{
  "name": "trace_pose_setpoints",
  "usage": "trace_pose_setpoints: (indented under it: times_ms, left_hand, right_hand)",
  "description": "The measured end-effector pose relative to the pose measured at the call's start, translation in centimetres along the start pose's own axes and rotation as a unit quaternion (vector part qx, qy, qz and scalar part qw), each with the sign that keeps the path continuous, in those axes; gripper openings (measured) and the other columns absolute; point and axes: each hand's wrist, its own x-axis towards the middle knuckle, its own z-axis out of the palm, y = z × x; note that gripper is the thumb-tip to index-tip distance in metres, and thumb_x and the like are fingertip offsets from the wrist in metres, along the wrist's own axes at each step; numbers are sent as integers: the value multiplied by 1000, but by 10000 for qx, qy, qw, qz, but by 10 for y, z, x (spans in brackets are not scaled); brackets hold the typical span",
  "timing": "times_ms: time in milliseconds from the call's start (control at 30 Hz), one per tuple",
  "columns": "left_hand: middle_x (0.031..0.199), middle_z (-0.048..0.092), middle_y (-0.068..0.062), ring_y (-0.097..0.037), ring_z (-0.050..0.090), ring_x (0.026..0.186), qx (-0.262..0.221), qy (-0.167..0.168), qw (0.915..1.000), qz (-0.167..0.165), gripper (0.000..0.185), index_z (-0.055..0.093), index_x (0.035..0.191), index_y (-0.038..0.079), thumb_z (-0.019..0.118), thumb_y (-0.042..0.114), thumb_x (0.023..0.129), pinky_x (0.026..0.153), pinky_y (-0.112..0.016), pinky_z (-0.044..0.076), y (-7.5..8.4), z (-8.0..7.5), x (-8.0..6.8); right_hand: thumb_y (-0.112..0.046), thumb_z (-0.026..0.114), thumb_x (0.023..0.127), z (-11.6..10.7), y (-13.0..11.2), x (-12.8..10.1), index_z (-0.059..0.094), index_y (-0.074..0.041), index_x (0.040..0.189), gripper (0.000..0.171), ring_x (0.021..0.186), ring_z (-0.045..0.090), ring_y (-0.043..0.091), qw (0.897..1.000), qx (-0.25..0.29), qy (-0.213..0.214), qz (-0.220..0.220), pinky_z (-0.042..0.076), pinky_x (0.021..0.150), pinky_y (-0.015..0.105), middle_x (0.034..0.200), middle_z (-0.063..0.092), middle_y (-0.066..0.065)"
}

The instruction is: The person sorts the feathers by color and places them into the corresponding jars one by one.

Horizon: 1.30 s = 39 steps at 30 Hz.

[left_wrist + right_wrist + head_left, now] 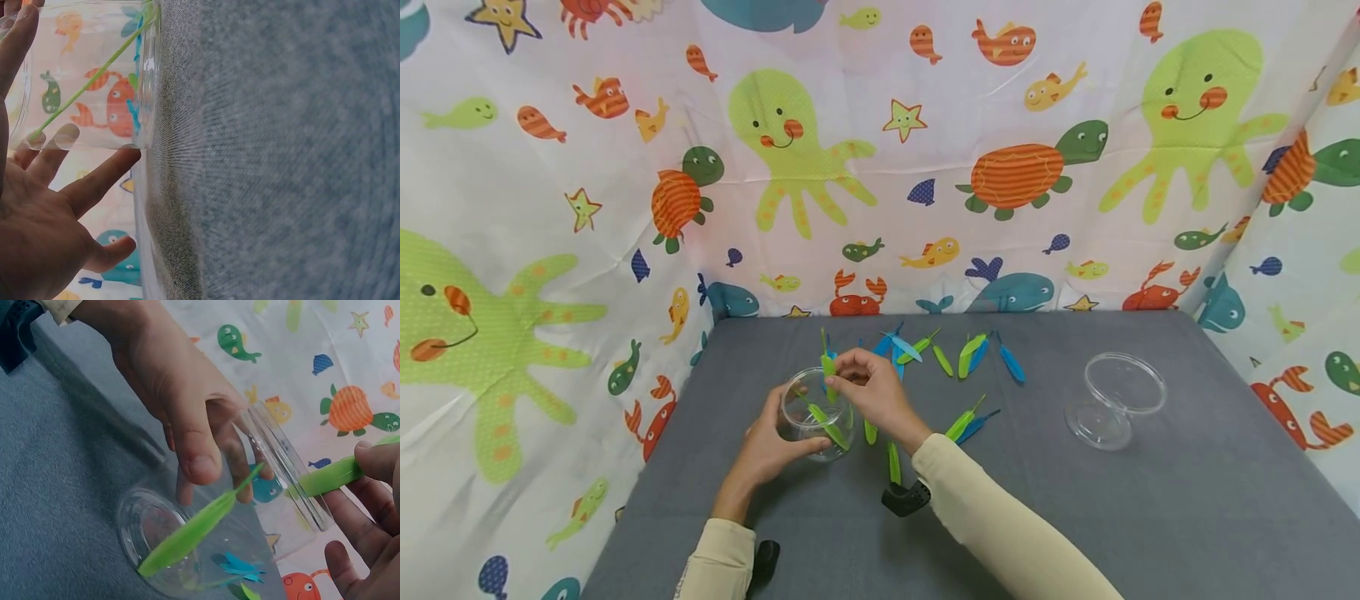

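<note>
Sleeves, cream-coloured, enter from the near edge of the grey worktop [1150, 517]. Left hand [767, 446] is wrapped round the side of a clear plastic jar [816, 414], thumb and fingers curled on its wall, the jar tipped slightly with its mouth toward the other hand. Right hand [872, 392] pinches a green feather [828, 365] between thumb and fingertips, holding it at the jar's rim. Right wrist view shows one green feather and a blue one already lying inside the jar, with a bit of green beside them. Judgement: feathers are nearly weightless, flexible and easily bent, so a light pinch at the quill or mid-shaft suits them; the jar is thin, rigid, smooth and probably slippery, best held round the wall as it is. Loose feathers [958, 358] lie just beyond and beside the hands: roughly six green and five blue can be made out, though overlaps make the count uncertain. Further right, well apart, stands a second clear jar [1112, 400], one only. Printed sea-creature curtain [925, 167] closes the back.
</note>
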Motion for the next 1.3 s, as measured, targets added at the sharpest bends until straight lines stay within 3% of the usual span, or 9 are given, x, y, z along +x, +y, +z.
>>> trace_pose_setpoints:
  times_ms: [233, 467, 600, 833, 1033, 1300]
  left_hand:
    - [156, 45, 4, -36, 52, 137, -28, -25, 10000, -37, 103, 32, 152, 34, 93, 45, 70, 108, -65, 39, -1, 0, 0]
    - [157, 45, 3, -37, 51, 137, -85, -63, 9999, -81, 104, 32, 152, 36, 93, 48, 68, 109, -63, 40, 0, 0, 0]
    - [157, 45, 3, -37, 52, 136, -111, -74, 9999, -43, 105, 32, 153, 32, 93, 47, 69, 108, -62, 40, 0, -1, 0]
    - [155, 47, 4, -36, 53, 137, -102, -53, 9999, 14, 104, 32, 154, 29, 94, 42, 70, 108, -64, 39, -1, 0, 1]
    - [156, 47, 4, -37, 52, 137, 23, 12, 10000, -31, 103, 33, 152, 33, 94, 41, 70, 110, -68, 36, 0, 1, 1]
    - [156, 46, 2, -36, 54, 136, 98, 26, 9999, 15, 104, 33, 152, 32, 94, 44, 69, 109, -69, 36, -1, 1, 2]
  right_hand:
    - [-18, 75, 94, 7, -1, -2, 70, -12, 103, 13, 92, 71, 32, 10000, 46, -66, -44, 54, 76, 28, 100, 78, 9]
    - [-16, 73, 95, 7, -1, -4, 71, -12, 107, 13, 93, 72, 15, 9995, 228, -176, -132, 57, 81, 26, 110, 77, 9]
    - [-15, 72, 95, 6, -2, -3, 71, -12, 106, 12, 94, 72, 14, 9993, 285, -205, -138, 58, 83, 26, 113, 76, 12]
    - [-13, 72, 96, 4, -3, -2, 71, -10, 108, 13, 96, 72, 22, 9990, 358, 35, -261, 57, 82, 26, 112, 76, 13]
    - [-12, 71, 96, -4, 0, 0, 70, -7, 111, 15, 101, 70, 20, 9981, 371, 302, -385, 56, 88, 29, 114, 74, 14]
    - [-14, 73, 95, -11, 10, -2, 70, -11, 114, 20, 105, 68, 22, 9986, -113, 498, -165, 54, 87, 39, 116, 72, 8]
